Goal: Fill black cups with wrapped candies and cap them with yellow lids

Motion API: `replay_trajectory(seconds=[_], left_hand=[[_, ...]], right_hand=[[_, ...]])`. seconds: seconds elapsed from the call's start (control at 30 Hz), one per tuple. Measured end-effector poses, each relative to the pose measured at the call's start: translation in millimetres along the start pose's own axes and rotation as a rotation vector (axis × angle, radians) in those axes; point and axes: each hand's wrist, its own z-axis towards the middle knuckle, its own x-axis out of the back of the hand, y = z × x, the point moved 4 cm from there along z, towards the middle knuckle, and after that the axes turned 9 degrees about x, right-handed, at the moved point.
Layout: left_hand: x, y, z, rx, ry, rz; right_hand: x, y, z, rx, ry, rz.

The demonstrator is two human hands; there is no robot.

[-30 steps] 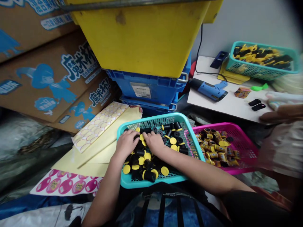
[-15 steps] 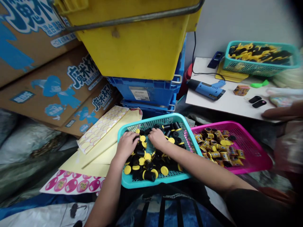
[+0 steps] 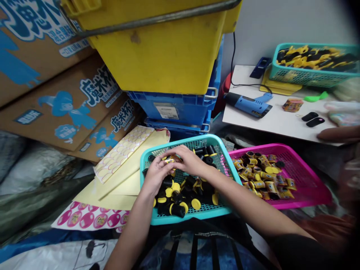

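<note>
Over the turquoise basket (image 3: 191, 216) my two hands meet. My left hand (image 3: 156, 172) and my right hand (image 3: 187, 159) are both closed, fingertips together around a small yellow piece (image 3: 170, 160). Fingers cover most of that piece, so its full shape is hidden. Below and beside my hands, the basket holds many small black canisters (image 3: 177, 210) with yellow round lids (image 3: 196, 204), some upright and some on their sides.
To the right, a pink basket (image 3: 309, 183) holds similar canisters with printed yellow wraps (image 3: 264, 176). A blue heat gun (image 3: 250, 105) lies on a white table (image 3: 292, 127). Stacked yellow (image 3: 165, 56) and blue crates (image 3: 180, 108) stand ahead; cartons (image 3: 64, 108) and sticker sheets (image 3: 92, 215) are left.
Both hands have risen from among the canisters and come together, now with a small yellow piece between their fingers. My view has shifted slightly.
</note>
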Motion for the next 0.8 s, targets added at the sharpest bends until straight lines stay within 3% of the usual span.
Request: replay_trajectory(seconds=[0.1,0.2,0.33,0.43,0.53,0.7,0.8], left_hand=[[0.2,-2,-2,-0.028,0.020,-0.002],[-1.1,-6,0,-0.057,0.011,0.002],[1.4,-4,5,-0.096,0.047,-0.035],[8.3,4,7,-0.150,0.155,-0.015],[12.2,12,6,-0.190,0.218,0.020],[14.5,15,4,-0.167,0.161,0.058],[25.6,15,5,-0.172,0.210,0.074]], right_hand=[[-4,15,-3,-0.166,0.011,0.099],[-13,25,-7,-0.325,-0.058,0.401],[-17,25,-6,-0.399,-0.003,0.790],[-16,25,-1,-0.460,0.079,0.916],[-16,27,5,-0.505,0.158,0.841],[-18,26,13,-0.449,0.238,0.569],[-18,26,8,-0.450,0.205,0.498]])
